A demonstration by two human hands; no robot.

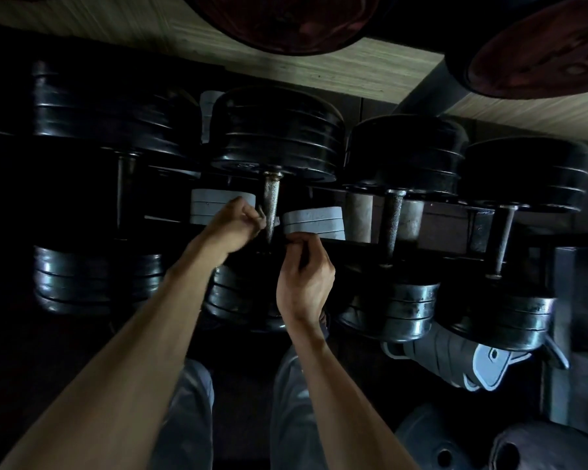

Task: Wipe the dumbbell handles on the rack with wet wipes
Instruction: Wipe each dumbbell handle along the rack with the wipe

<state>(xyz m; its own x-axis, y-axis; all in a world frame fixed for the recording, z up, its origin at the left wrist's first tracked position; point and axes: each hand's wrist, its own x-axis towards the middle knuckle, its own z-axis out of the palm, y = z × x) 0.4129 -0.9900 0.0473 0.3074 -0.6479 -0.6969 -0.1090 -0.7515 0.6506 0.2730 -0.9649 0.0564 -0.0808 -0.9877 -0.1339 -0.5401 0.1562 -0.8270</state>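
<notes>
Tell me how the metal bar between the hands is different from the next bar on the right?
The knurled silver dumbbell handle between the hands looks pale and shiny; the darker knurled handle to its right looks dull. The left hand and right hand flank the silver one; nothing touches the darker one. Both join black weight plates.
</notes>
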